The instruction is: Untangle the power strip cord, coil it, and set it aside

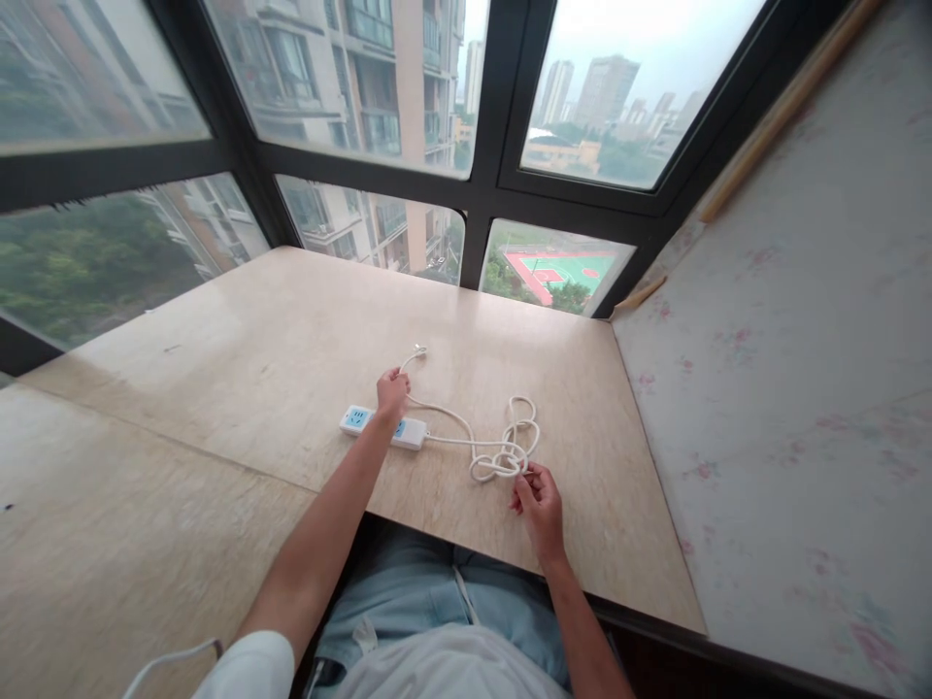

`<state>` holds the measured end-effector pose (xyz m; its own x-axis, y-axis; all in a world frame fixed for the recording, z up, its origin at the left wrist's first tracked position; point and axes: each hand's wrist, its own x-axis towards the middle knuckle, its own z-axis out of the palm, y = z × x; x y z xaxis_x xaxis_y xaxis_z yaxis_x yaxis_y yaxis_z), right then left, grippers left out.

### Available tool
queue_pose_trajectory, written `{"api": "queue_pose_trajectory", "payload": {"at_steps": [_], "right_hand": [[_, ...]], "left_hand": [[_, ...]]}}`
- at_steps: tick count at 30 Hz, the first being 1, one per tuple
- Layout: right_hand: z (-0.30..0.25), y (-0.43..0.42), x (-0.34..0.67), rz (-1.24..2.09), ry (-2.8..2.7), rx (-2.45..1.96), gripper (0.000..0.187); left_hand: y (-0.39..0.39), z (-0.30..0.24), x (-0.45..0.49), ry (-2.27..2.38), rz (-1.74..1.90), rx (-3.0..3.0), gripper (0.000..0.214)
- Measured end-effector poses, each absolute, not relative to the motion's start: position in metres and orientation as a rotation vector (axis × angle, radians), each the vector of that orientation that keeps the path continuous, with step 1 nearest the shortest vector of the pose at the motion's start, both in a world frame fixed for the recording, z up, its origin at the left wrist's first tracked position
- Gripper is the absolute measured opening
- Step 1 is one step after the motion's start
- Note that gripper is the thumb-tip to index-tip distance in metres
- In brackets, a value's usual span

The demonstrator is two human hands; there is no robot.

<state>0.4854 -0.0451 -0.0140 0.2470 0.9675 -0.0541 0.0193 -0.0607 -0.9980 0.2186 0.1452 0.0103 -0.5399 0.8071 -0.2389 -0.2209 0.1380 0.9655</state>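
- Grips the white cord (451,441) near its plug (420,349) with the left hand (394,390).
- Covers the middle of the power strip (356,417) with the left wrist and forearm.
- Pinches the tangled loops' near edge with the right hand (540,500).
- Faces dark-framed windows (589,107) across a pale, wide surface (327,340).
- Overlooks buildings and a sports court (564,272).

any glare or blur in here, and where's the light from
Head view: daylight enters through the windows, leaving pale sheen on the tabletop near them; same view: sky nearly white, distant towers hazy; same view: cord fairly clear, picture edges look stretched.
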Motion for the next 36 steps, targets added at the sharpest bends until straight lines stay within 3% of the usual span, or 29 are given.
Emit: {"api": "queue_pose_trajectory", "payload": {"at_steps": [2,5,8,11,14,17,21,25,29,33,36], "right_hand": [[-0.014,-0.045,0.485,1.059,-1.01,-1.375,0.034],[-0.012,-0.046,0.485,1.066,-0.991,-1.38,0.035],[-0.009,-0.045,0.485,1.062,-0.976,-1.39,0.034],[-0.007,-0.042,0.486,1.07,-0.945,-1.394,0.033],[-0.005,-0.035,0.491,1.069,-0.927,-1.402,0.032],[-0.004,-0.03,0.495,1.002,-0.934,-1.459,0.031],[0.012,-0.038,0.492,0.609,-1.06,-1.535,0.025],[0.039,-0.042,0.465,0.39,-1.653,-1.416,0.021],[0.048,-0.015,0.422,0.322,-2.278,-1.457,0.029],[0.037,0.014,0.39,0.272,-2.428,-1.719,0.043],[0.033,0.02,0.385,0.216,-2.468,-1.77,0.041]], "left_hand": [[0.136,0.012,0.219,1.657,1.537,0.766,0.034],[0.112,0.015,0.221,1.7,1.359,1.536,0.05],[0.081,0.014,0.224,1.362,0.953,2.28,0.039],[0.058,0.009,0.227,1.15,0.683,2.558,0.024],[0.048,0.004,0.228,1.207,0.603,2.637,0.014],[0.047,0.0,0.229,1.267,0.616,2.672,0.018],[0.047,0.0,0.231,1.265,0.695,2.698,0.017],[0.047,0.004,0.233,1.264,0.826,2.681,0.017],[0.048,0.007,0.233,1.262,0.936,2.656,0.018],[0.05,0.01,0.234,1.32,1.02,2.636,0.017],[0.054,0.011,0.235,1.358,1.067,2.609,0.016]]}}
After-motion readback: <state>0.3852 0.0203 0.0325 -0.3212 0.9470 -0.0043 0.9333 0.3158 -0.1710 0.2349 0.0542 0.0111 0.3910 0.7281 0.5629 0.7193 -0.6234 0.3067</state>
